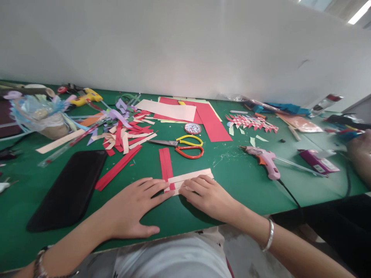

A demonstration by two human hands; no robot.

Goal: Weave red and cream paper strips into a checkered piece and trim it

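Red paper strips (165, 162) lie upright on the green table and cross cream paper strips (191, 177) at their lower end, in a small woven corner. My left hand (135, 206) rests flat with its fingers stretched out, the fingertips on the crossing and the thumb spread away on the table. On the cream strips, my right hand (207, 195) has its fingers bent and close together, thumb and fingertips pinching at the strips beside the crossing. Beyond the strips lie scissors (181, 144) with one yellow and one orange handle, blades pointing left.
A black phone-like slab (69, 189) lies left, below a heap of paper scraps (124, 133). Red paper sheets (213, 121) and a round pin case (193, 128) are behind. A pink glue gun (266, 160) with its cord lies right. Another person's hand (361, 152) shows at the right edge.
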